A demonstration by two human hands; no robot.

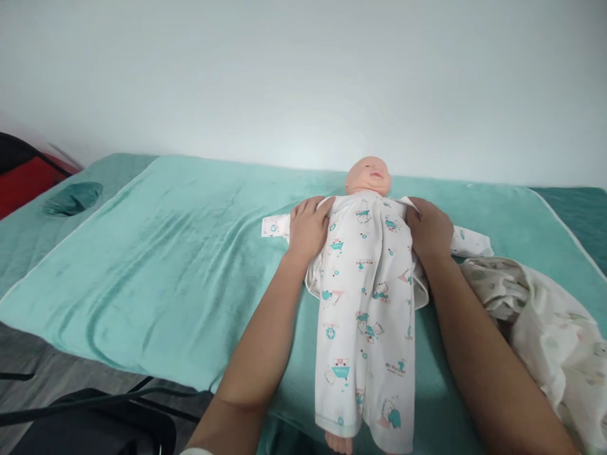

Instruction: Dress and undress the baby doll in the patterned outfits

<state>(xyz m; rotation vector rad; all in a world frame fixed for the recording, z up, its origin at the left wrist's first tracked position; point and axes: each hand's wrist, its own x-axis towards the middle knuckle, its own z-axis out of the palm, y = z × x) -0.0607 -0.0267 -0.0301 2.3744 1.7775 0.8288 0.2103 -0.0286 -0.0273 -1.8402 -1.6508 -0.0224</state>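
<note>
A baby doll (367, 175) lies on its back, its head toward the wall. It has on a white printed shirt whose sleeves (275, 226) stretch out to both sides. White printed trousers (365, 303) cover its front from high on the chest down to the feet, and one foot (338, 442) shows below a leg opening. My left hand (308, 227) grips the trousers' upper edge by one shoulder, its fingers over the cloth. At the other shoulder, my right hand (430, 230) is closed on the opposite upper corner. Parts of the shirt hem (421, 291) stick out beside the trousers.
A crumpled white printed cloth (545, 322) lies to the right, by my right forearm. The green cover (165, 265) spreads over a padded table with a round hole (73, 198) at the left. A pale wall stands behind. A black chair (95, 423) is at the lower left.
</note>
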